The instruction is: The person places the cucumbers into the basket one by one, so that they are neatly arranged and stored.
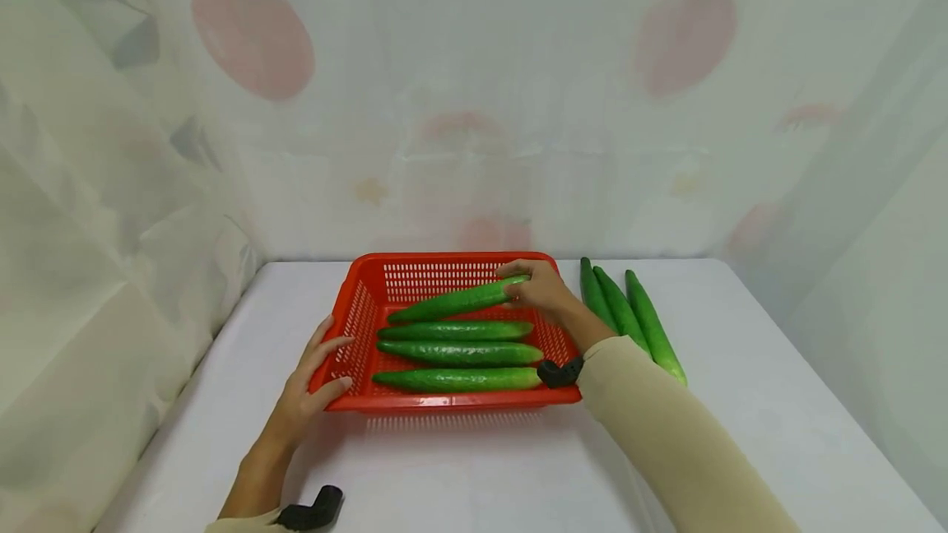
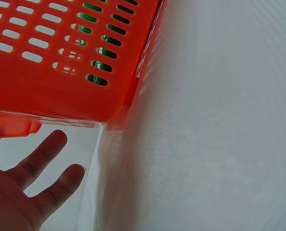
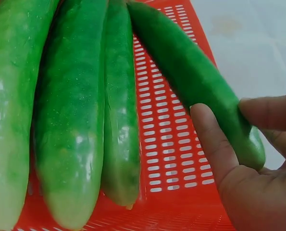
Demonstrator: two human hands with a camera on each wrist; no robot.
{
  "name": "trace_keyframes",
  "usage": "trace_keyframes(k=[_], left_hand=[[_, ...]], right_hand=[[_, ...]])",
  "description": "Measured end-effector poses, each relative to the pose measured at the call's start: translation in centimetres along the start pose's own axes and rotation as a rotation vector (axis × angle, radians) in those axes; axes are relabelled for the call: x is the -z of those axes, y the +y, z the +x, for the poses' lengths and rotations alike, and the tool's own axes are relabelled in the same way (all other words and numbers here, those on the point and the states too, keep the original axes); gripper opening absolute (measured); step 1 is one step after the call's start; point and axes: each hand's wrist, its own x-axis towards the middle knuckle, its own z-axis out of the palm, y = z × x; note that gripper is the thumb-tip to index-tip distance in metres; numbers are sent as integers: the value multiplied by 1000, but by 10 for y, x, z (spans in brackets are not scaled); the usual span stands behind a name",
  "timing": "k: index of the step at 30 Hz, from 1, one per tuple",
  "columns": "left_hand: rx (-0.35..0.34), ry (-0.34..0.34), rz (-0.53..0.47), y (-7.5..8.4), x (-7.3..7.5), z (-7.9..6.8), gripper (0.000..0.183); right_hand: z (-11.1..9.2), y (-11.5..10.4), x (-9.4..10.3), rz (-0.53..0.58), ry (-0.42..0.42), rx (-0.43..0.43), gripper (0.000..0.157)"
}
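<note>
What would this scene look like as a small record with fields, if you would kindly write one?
Container: red perforated basket on a white table
Lying inside: three cucumbers, side by side
Right grip: holds a fourth cucumber near one end, slanting across the basket
Left grip: spread at the basket's left rim
Outside: three more cucumbers, right of the basket, partly hidden by the right sleeve

Straight fingers (image 2: 42, 153) beside a slotted red basket (image 2: 46, 91) with something green (image 2: 88, 18) inside
</note>
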Motion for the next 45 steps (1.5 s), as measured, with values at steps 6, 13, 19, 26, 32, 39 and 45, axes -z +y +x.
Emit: trace_keyframes(k=[6, 13, 19, 26, 32, 39, 45], left_hand=[[4, -6, 6, 0, 0, -2, 49], [8, -8, 11, 1, -1, -2, 50], [4, -6, 9, 1, -1, 0, 48], [3, -7, 7, 0, -1, -1, 48], [8, -5, 11, 0, 0, 0, 48], [10, -5, 8, 0, 0, 0, 48], [12, -4, 11, 1, 0, 0, 48]], right_hand=[[1, 5, -2, -47, 5, -23, 37], [1, 5, -3, -16, 27, -43, 35], [-1, -1, 1, 65, 38, -52, 34], [-12, -17, 4, 176, 72, -22, 33], [-27, -39, 8, 221, 96, 29, 33], [-46, -54, 18, 204, 113, 99, 33], [-67, -66, 25, 184, 133, 169, 31]])
